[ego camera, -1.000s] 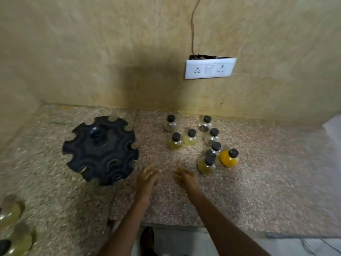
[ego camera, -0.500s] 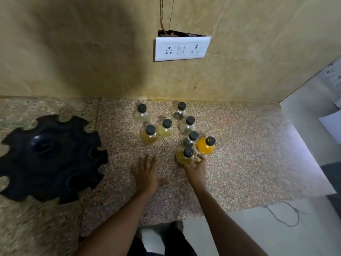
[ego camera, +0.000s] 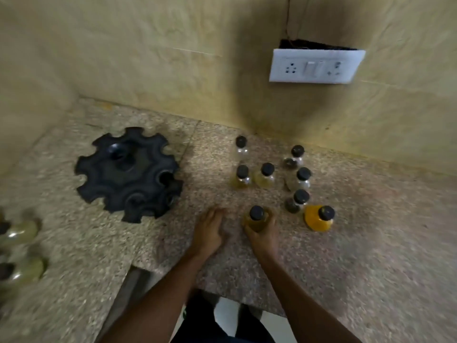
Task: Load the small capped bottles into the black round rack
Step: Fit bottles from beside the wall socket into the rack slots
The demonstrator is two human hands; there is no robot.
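Head view: the speckled granite tabletop [ego camera: 371, 243] runs back to a beige marbled wall [ego camera: 173, 58] on the far side and meets a second wall at the far left corner; its near edge steps back where the person stands, showing floor below. A bare stretch of stone lies between the black round plastic rack [ego camera: 128, 174] on the left and the cluster of small clear bottles with black caps [ego camera: 269, 174] on the right, and more bare stone spreads to the right of the cluster.

The right hand [ego camera: 262, 233] has its fingers curled round the olive-yellow capped bottle [ego camera: 257, 219] at the near side of the cluster; half a second ago it was only just reaching that bottle, which then stood closer to the orange one. The left hand [ego camera: 210, 229] lies flat on the stone with fingers straight, holding nothing, much as before. The camera has swung, so the rack now sits wholly in view.

The rack is matte, with a scalloped, notched rim and round sockets; none of its visible sockets holds a bottle. The bottles are bulbous and glossy; the bright orange bottle [ego camera: 319, 219] stands just right of the held one. Blurred greenish bottles [ego camera: 22, 248] lie at the near left edge. A white switch-and-socket plate [ego camera: 314, 68] hangs on the far wall.
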